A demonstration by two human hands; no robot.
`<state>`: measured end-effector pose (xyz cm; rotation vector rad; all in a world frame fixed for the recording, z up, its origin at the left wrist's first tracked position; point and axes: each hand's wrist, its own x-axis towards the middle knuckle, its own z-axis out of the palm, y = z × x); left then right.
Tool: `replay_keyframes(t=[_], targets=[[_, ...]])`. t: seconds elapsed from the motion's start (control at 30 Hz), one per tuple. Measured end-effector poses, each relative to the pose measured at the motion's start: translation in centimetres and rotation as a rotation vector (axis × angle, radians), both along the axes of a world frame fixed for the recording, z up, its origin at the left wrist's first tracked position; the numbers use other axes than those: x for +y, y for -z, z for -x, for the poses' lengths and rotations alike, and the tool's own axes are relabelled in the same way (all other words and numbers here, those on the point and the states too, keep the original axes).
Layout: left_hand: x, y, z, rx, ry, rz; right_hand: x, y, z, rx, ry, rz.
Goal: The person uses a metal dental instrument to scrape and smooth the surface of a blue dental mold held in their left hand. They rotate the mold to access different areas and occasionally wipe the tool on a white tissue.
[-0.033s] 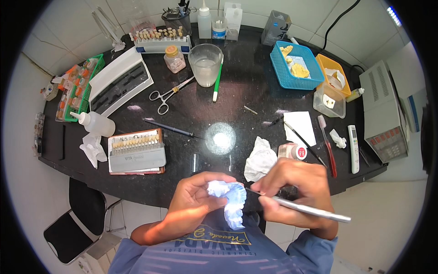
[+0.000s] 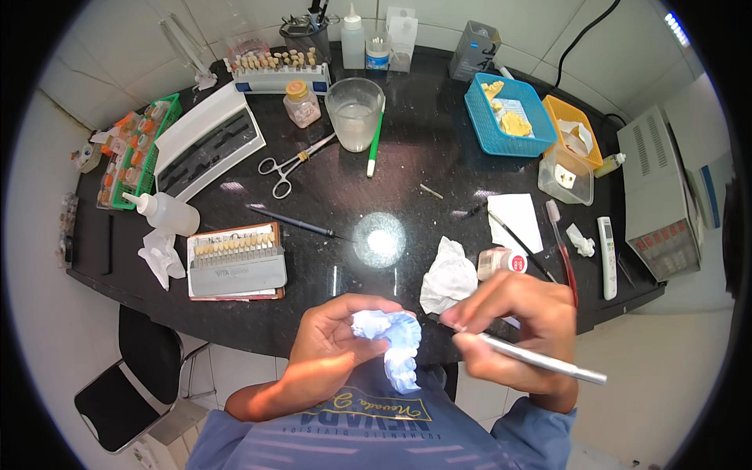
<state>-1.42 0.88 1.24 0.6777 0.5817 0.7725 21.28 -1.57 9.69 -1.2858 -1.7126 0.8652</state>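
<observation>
In my left hand [image 2: 323, 341] is a pale blue-white dental cast [image 2: 403, 352] with a curved row of teeth, held between thumb and fingers near my shirt. My right hand [image 2: 523, 317] pinches a slim silver-handled tool [image 2: 548, 363], its handle end slanting down to the right. The tool's working tip is too blurred to make out; a gap separates it from the cast. Just beyond my right fingers lie a crumpled white tissue [image 2: 448, 274] and a small jar [image 2: 501, 262] with a red-and-white end.
Tooth shade guides [image 2: 235, 262] and scissor-like forceps [image 2: 291, 168] lie on the black counter [image 2: 329, 204] to the left. A glass of cloudy liquid [image 2: 355, 117] stands at the back, beside a green pen [image 2: 376, 145]. At right are a blue basket [image 2: 501, 145] and a red-handled toothbrush [image 2: 562, 251].
My right hand and the silver-handled tool have shifted slightly right, drawing away from the cast. My left hand keeps hold of the cast almost in place.
</observation>
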Motion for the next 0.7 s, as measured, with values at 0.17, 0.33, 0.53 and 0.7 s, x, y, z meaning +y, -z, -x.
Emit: replay_keyframes(t=[0.17, 0.33, 0.53, 0.7], targets=[[0.1, 0.1, -0.8, -0.026, -0.213, -0.347, -1.9, 1.9, 1.2, 0.164, 0.221, -0.327], [0.0, 0.4, -1.3, 0.019, -0.346, -0.571, -1.3, 2.7, 4.1, 0.172, 0.146, -0.421], [-0.4, 0.5, -1.4, 0.039, -0.446, -0.667, -1.2, 2.9, 5.0, 0.157, 0.095, -0.444], [-0.7, 0.6, -1.6, 0.022, -0.479, -0.655, -1.0, 2.8, 4.9, 0.118, 0.075, -0.438]])
